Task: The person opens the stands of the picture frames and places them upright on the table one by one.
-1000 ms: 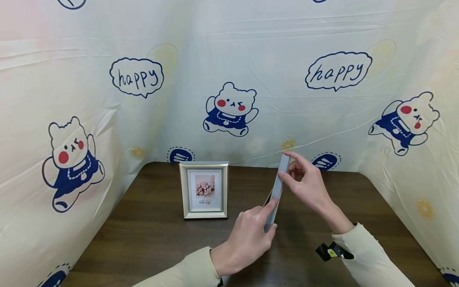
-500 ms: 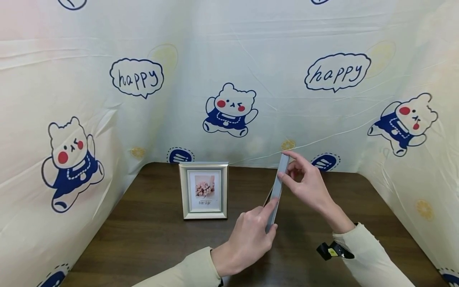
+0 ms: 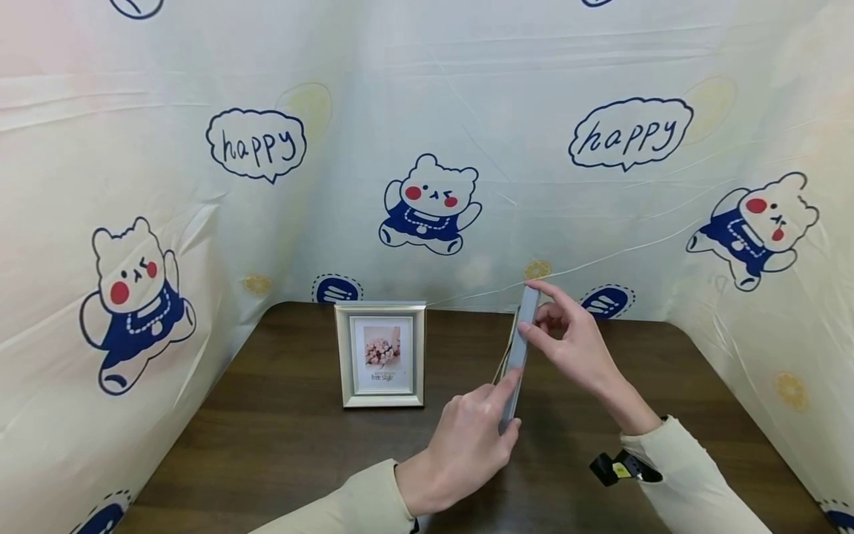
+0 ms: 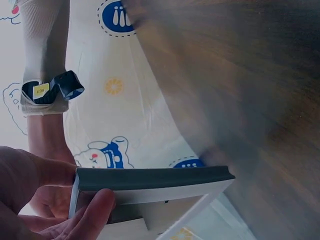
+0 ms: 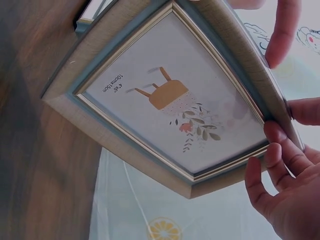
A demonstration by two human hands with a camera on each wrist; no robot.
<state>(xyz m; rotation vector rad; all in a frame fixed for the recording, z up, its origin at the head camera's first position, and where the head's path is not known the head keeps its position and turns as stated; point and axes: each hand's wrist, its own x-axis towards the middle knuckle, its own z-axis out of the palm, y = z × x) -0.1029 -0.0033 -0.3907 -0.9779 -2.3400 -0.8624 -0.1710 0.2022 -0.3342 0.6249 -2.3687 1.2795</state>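
Both hands hold a picture frame (image 3: 520, 334) up off the table, tilted and almost edge-on in the head view. Its front, a beige and blue-grey border around a floral print, faces the right wrist view. My right hand (image 3: 567, 337) pinches the upper far end between thumb and fingers. Lower down, my left hand (image 3: 467, 437) grips the near end, its index finger along the edge. In the left wrist view, the grey edge (image 4: 155, 177) and part of a recessed pale side appear beyond the fingers (image 4: 97, 212). A thin panel stands slightly out on the frame's left side.
A second picture frame (image 3: 383, 356), silver-beige with a pink flower print, stands upright on the brown wooden table (image 3: 267, 445) to the left. Printed white cloth (image 3: 427, 96) surrounds the table at the back and sides. A black wrist camera (image 3: 623, 469) sits on the right sleeve.
Both hands stay almost in place. On the held frame's left side, the dark gap has narrowed and a thin pale edge now shows higher up. The standing frame has not moved.
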